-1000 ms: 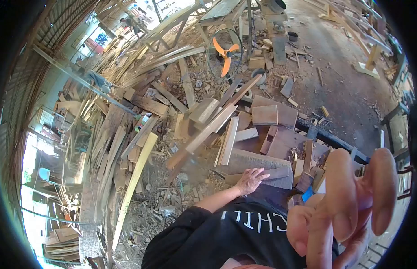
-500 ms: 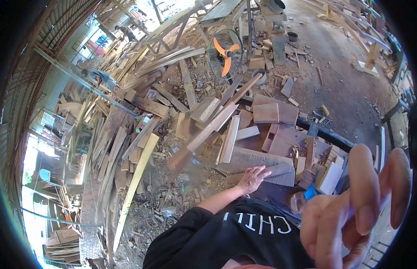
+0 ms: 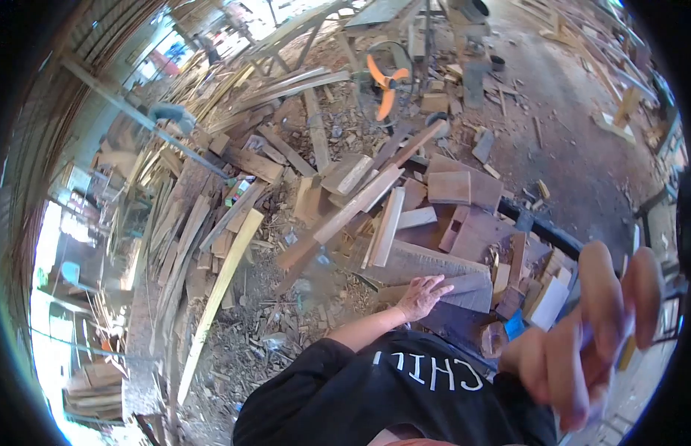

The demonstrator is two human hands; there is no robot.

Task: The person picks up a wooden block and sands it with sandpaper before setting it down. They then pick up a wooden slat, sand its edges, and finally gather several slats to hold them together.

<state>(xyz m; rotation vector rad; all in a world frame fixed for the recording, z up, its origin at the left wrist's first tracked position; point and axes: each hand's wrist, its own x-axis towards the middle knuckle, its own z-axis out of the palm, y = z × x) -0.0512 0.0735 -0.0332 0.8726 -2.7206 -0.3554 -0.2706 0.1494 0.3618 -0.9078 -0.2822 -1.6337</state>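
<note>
Planks and offcuts lie heaped over the workshop floor. The left hand lies palm down, fingers spread and flat, on the near end of a grey plank at the front of the heap; it grips nothing. The right hand is raised close to the camera, well apart from the plank, fingers extended upward and slightly bent. It is blurred, so whether it holds anything cannot be determined. A pale board and a blue piece lie just left of it in view. An orange fan stands beyond the heap.
</note>
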